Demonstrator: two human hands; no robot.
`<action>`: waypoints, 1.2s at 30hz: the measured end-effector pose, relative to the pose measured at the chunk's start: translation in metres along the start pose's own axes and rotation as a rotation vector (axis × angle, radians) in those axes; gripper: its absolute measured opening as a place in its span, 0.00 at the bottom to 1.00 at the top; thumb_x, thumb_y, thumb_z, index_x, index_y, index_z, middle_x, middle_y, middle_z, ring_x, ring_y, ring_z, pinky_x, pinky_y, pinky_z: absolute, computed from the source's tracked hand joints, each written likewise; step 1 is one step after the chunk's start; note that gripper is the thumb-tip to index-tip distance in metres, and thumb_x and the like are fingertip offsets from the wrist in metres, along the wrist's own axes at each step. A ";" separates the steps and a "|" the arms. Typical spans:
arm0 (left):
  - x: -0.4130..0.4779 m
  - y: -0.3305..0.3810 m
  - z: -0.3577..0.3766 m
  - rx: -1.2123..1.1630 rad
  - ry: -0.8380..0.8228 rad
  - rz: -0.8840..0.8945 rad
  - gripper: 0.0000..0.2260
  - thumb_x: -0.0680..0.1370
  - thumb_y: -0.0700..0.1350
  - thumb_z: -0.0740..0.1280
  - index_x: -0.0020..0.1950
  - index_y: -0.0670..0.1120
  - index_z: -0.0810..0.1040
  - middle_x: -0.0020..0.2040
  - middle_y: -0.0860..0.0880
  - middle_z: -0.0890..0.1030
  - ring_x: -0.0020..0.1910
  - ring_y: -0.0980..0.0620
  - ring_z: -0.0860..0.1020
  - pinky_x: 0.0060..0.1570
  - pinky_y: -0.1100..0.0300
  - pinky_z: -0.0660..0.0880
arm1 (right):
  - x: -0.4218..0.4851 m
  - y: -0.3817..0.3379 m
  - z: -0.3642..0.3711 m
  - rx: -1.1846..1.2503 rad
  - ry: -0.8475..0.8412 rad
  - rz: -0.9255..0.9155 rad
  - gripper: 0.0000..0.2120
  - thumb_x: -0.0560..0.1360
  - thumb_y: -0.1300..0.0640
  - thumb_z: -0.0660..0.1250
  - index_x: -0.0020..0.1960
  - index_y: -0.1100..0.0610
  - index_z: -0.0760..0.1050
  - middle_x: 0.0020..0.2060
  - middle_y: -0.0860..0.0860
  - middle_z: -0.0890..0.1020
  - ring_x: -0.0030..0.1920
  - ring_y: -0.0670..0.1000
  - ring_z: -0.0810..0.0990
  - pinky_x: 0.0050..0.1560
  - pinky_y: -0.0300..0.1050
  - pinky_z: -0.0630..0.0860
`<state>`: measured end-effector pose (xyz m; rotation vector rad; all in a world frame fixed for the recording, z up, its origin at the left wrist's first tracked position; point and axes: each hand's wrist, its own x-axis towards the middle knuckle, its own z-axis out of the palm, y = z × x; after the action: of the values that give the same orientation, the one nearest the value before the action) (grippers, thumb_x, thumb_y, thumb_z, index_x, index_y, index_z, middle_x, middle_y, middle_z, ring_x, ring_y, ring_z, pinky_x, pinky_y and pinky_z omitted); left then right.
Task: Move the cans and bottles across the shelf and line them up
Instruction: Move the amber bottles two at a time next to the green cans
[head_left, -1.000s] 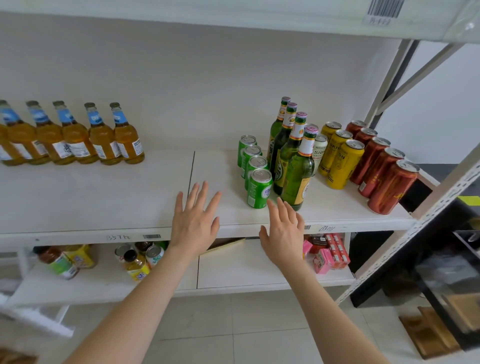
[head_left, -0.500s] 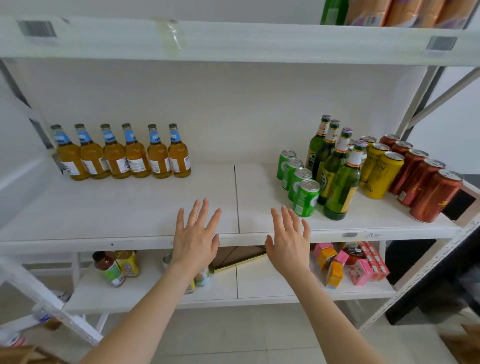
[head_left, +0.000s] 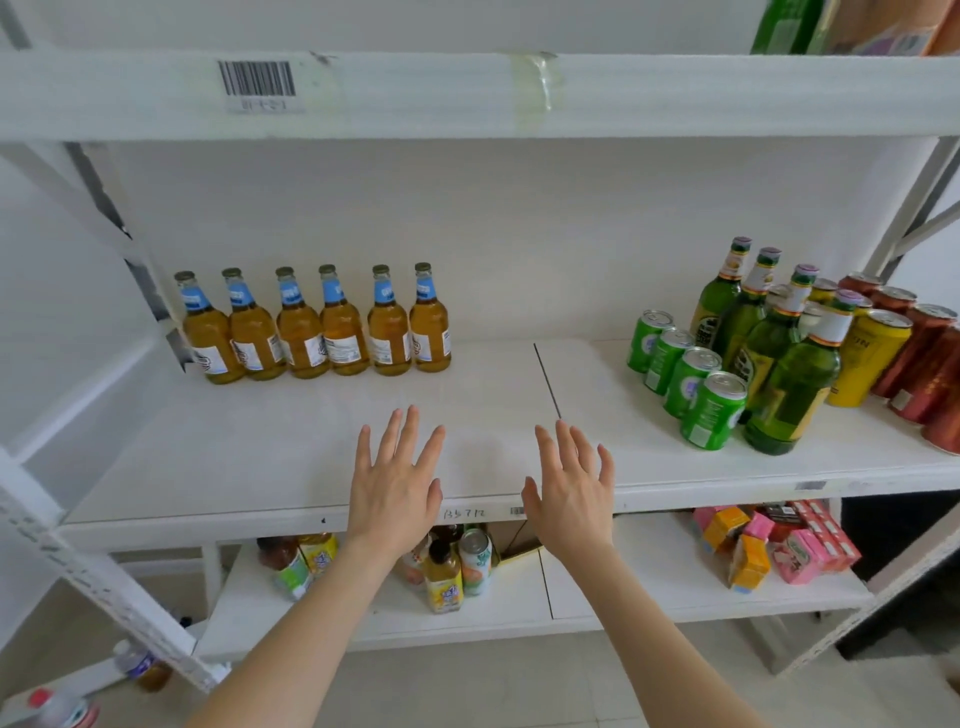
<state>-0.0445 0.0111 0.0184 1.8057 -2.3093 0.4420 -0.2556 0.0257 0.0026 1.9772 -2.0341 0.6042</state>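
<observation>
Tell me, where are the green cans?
Head view, right side of the white middle shelf: short green metal cans, directly left of tall green glass bottles.

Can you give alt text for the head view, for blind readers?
The left hand and right hand, open and empty, are spread at the front of a white shelf. Six amber bottles line its back left; green cans, green bottles, yellow cans and red cans cluster right.

White shelving rack (head_left: 208, 532) fills the view, its upper board edge carrying a barcode label (head_left: 256, 78) and a strip of tape (head_left: 535, 88). Plain white wall (head_left: 519, 234) behind, pale tiled floor (head_left: 493, 686) below, soft even light throughout.
</observation>
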 end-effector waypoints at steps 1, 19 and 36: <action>0.005 -0.006 0.002 0.001 -0.001 -0.009 0.30 0.78 0.55 0.64 0.78 0.51 0.61 0.79 0.40 0.57 0.79 0.40 0.55 0.73 0.38 0.53 | 0.007 -0.006 0.003 0.004 -0.005 -0.003 0.33 0.66 0.50 0.76 0.68 0.56 0.72 0.66 0.58 0.76 0.67 0.59 0.74 0.65 0.63 0.69; 0.144 -0.136 0.051 0.021 0.062 -0.119 0.31 0.79 0.56 0.63 0.79 0.49 0.59 0.79 0.40 0.56 0.79 0.40 0.53 0.74 0.41 0.53 | 0.161 -0.099 0.086 0.103 -0.068 -0.019 0.31 0.77 0.45 0.63 0.76 0.54 0.60 0.76 0.56 0.63 0.75 0.58 0.61 0.74 0.60 0.54; 0.281 -0.165 0.093 -0.641 0.170 -0.232 0.31 0.80 0.54 0.64 0.78 0.43 0.57 0.74 0.43 0.68 0.72 0.45 0.68 0.66 0.53 0.69 | 0.272 -0.119 0.173 0.928 -0.300 0.324 0.38 0.74 0.50 0.72 0.77 0.52 0.55 0.73 0.53 0.68 0.71 0.55 0.68 0.66 0.49 0.70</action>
<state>0.0492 -0.3135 0.0403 1.5956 -1.8062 -0.1642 -0.1329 -0.2953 -0.0141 2.2751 -2.5666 1.6553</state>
